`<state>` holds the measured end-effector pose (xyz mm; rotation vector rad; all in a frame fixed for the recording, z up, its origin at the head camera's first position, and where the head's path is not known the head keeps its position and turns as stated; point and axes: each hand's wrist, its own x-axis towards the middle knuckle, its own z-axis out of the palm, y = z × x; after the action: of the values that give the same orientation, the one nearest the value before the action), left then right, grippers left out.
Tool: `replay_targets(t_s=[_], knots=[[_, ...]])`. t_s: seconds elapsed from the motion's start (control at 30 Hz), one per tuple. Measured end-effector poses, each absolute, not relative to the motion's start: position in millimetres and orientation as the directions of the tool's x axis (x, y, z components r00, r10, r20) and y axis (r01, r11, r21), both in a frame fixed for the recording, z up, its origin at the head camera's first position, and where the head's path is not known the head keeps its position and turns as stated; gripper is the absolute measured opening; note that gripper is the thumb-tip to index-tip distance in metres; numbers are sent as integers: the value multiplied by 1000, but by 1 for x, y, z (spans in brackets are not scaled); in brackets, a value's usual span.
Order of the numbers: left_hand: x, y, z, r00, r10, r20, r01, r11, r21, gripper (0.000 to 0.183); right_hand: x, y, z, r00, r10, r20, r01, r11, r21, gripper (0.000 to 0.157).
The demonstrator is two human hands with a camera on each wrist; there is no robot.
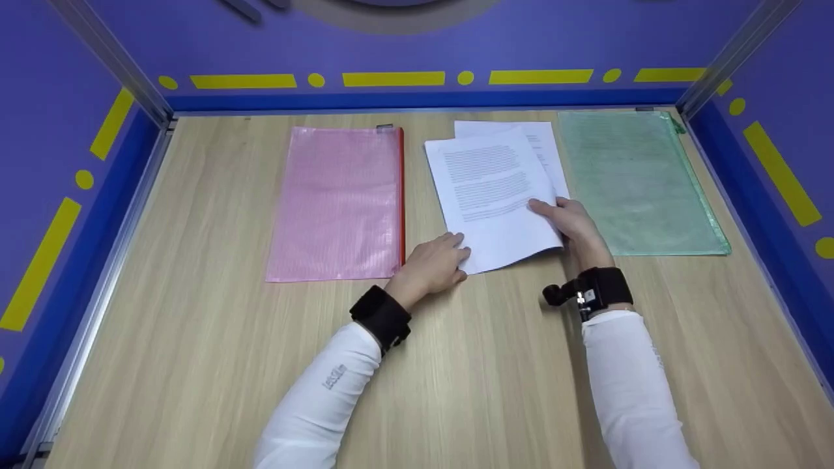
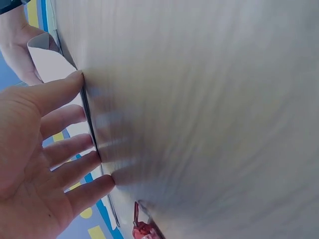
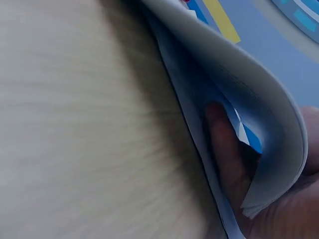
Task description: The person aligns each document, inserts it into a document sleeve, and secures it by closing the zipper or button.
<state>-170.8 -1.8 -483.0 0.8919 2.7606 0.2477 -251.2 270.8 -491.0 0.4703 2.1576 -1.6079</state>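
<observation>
Printed sheets [image 1: 492, 189] lie slanted over another printed page [image 1: 547, 146] on the table. My right hand [image 1: 576, 225] grips their right edge, thumb on top and fingers beneath. That edge is lifted, and in the right wrist view the curled paper [image 3: 286, 119] bends over a finger [image 3: 227, 149]. At the lower left corner, my left hand [image 1: 433, 264] rests with its fingertips on the paper and the table. Its fingers [image 2: 79, 144] are spread and fairly straight in the left wrist view. How many sheets the right hand holds cannot be told.
A pink zip folder [image 1: 339, 205] with a red zipper edge lies left of the papers. To their right is a green zip folder [image 1: 642, 185]. Purple walls with yellow marks [image 1: 394, 79] enclose the wooden table [image 1: 215, 365] at the back and sides.
</observation>
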Motion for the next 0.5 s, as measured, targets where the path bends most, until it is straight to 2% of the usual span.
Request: replay_targets(t_s=[0.2, 0.33, 0.5], knots=[[-174, -2, -481, -787, 589, -182, 538, 801, 264, 33, -246, 277, -497, -822, -120, -557, 557, 36, -830, 52], [-175, -3, -480, -790, 583, -190, 519, 800, 302, 31, -240, 278, -498, -852, -74, -519, 515, 64, -855, 51], [-176, -6, -479, -798, 564, -213, 474, 805, 357, 42, -233, 275, -498, -884, -7, -468, 464, 105, -879, 50]])
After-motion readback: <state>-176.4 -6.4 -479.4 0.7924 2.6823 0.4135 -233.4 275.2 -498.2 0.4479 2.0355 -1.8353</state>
